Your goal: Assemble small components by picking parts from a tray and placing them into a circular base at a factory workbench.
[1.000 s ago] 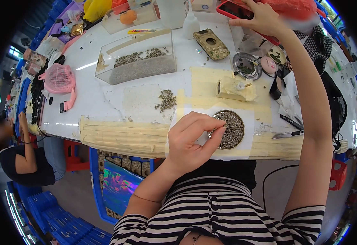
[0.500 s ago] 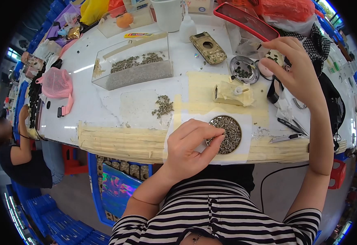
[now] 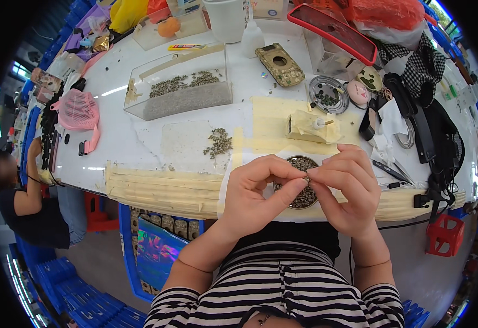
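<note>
Over a round tin (image 3: pixel 307 157) of small grey metallic pieces (image 3: pixel 303 163), my two hands meet fingertip to fingertip. My left hand (image 3: pixel 262 188) is closed in a pinch of thumb and forefinger. Against it, my right hand (image 3: pixel 349 188) pinches too, its other fingers curled. Whatever sits between the fingertips is too small to make out. White paper (image 3: pixel 229 183) lies under the tin. Just beyond stands a tape-wrapped block (image 3: pixel 304 131) with a short white peg. To the left, a loose pile of similar grey pieces (image 3: pixel 217 143) rests on a clear sheet.
Farther back are a clear box (image 3: pixel 187 101) of grey pieces, a camouflage-patterned case (image 3: pixel 280 64), a white squeeze bottle (image 3: pixel 252 39) and a dish (image 3: pixel 342 87) of dark green pieces. Tweezers (image 3: pixel 390 170) lie at right. A person (image 3: pixel 36 210) sits at far left.
My right hand has come down from the upper right, near the dish and red-framed phone, to meet my left fingertips over the tin. My left hand stays pinched in nearly the same place.
</note>
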Demonstrator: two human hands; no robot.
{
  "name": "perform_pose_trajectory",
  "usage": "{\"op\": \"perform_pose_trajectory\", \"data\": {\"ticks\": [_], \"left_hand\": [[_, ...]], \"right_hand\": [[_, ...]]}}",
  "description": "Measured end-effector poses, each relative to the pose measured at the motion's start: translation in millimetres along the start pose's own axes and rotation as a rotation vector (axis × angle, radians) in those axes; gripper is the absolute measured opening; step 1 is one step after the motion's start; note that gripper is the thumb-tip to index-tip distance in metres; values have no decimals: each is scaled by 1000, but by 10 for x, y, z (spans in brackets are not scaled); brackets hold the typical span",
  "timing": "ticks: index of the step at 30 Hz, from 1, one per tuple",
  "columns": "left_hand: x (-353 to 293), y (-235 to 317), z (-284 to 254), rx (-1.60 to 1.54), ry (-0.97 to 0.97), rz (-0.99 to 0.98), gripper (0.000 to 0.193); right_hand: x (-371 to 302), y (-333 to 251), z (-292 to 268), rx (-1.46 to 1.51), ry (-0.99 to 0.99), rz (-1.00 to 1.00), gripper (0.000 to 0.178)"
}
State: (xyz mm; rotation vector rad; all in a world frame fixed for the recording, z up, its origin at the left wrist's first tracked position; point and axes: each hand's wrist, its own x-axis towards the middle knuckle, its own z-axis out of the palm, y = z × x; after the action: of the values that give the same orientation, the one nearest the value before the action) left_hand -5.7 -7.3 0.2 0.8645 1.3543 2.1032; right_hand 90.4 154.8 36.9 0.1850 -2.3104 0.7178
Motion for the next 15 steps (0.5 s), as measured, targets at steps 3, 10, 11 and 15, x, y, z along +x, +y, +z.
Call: {"op": "perform_pose_trajectory", "data": {"ticks": [3,10,11,15], "left_hand": [[11,-17,-17,-129,11,-68,12],[-10,-54,-46,-76,7,-12,13],[-10,-57,-44,-73,9,-8,13],[-14,-55,-2,-24,41,-12,12]], "right_hand": [[14,11,80,-49,33,-32,26],[-3,73,129,-103,77,-126,26],[-14,77,137,-102,80,-127,26],[-32,96,138,-85,89,-118,27]]}}
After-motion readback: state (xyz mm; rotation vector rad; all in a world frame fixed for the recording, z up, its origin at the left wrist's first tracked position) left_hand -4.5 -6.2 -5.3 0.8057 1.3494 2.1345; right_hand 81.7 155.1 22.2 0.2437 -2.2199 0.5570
